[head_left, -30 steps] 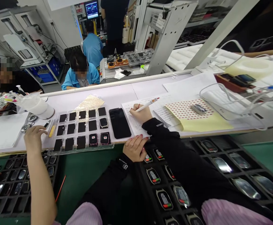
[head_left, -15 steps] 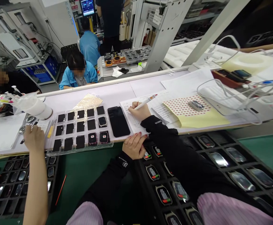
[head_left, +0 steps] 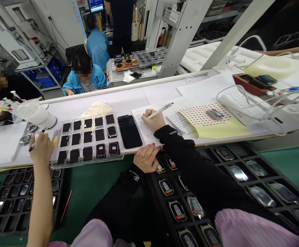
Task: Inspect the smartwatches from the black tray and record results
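My right hand [head_left: 152,120] is closed round a white pen [head_left: 161,110], its lower end at a printed sheet [head_left: 142,127] with handwriting on it. My left hand [head_left: 146,158] lies at the front edge of the shelf, fingers flat and holding nothing, close to the sheet's lower corner. Just left of the sheet rests a black smartphone [head_left: 129,132]. Beside that, a clear plastic tray [head_left: 87,159] carries black pads and several watches. Below my right forearm is a black compartment tray [head_left: 165,214] of watches with lit screens.
At left a co-worker's hand [head_left: 40,145] holds a dark pen over a paper. Another black watch tray [head_left: 8,223] and a red stick [head_left: 66,205] lie below. A yellow sticker sheet [head_left: 203,125] bearing a watch-like piece, white cables [head_left: 257,128] and a white cup [head_left: 43,118] occupy the shelf.
The co-worker's hand at left has shifted slightly right, its pen now over the paper. A second hand at the far left edge has gone from view. My hands keep nearly the same place.
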{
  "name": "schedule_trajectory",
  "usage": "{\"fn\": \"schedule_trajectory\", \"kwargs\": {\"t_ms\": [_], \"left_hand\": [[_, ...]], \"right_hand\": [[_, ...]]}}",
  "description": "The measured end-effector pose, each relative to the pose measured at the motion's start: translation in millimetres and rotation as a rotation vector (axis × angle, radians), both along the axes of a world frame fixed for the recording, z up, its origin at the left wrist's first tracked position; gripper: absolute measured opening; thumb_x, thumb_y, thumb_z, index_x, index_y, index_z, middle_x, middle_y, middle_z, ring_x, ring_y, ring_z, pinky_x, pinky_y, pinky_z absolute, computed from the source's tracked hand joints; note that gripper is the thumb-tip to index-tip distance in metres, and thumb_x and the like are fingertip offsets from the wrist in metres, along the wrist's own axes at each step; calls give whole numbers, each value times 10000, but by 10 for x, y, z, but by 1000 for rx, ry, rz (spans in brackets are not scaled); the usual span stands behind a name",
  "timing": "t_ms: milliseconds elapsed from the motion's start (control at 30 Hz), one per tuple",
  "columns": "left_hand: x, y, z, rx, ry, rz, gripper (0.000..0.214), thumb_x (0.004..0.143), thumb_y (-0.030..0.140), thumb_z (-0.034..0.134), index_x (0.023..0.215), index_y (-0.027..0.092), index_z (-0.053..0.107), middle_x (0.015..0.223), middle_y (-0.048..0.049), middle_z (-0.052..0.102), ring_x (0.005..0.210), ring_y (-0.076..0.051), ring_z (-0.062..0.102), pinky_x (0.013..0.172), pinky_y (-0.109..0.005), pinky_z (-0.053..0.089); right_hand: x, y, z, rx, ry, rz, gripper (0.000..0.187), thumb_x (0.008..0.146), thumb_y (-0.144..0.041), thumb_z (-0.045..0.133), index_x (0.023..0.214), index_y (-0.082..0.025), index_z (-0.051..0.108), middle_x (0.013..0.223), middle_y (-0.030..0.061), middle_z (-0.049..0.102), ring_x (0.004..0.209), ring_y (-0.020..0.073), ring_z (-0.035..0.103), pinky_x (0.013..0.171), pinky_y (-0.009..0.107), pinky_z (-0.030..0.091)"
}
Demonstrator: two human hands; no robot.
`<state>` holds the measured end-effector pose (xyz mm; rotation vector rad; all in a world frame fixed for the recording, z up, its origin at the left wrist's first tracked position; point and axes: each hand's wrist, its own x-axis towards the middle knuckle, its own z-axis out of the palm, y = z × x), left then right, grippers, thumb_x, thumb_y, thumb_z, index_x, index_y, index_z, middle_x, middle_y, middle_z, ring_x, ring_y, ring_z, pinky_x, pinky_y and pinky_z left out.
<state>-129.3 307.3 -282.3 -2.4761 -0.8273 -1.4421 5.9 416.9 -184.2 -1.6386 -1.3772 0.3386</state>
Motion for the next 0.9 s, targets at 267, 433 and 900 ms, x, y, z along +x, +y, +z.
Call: {"fn": "schedule_trajectory", "kwargs": {"t_ms": [267, 433, 900], "left_hand": [[0, 5, -172, -56, 61, -8, 610, 809, 253, 524, 1419, 235, 507, 1292, -42, 649, 1132, -210, 609, 1067, -322, 425], [-30, -6, -222, -310, 192, -21, 533, 790, 281, 544, 1320, 265, 594, 1284, -29, 652, 1178, -244, 602, 1057, -373, 488], [-41, -16, -283, -408, 250, 98, 484, 723, 350, 582, 1206, 365, 605, 1220, 64, 665, 1309, -240, 529, 1036, -389, 553]], "right_hand": [[-2, -9, 26, -21, 10, -10, 371, 644, -162, 552, 501, -239, 219, 479, -56, 244, 514, 112, 273, 534, 278, 283], [1, -20, 28, -10, 4, -56, 338, 665, -191, 552, 508, -239, 256, 480, -55, 284, 514, 115, 298, 540, 275, 290], [3, -15, 36, -33, -25, -57, 334, 635, -186, 550, 513, -243, 244, 480, -58, 293, 508, 116, 309, 548, 274, 303]]}}
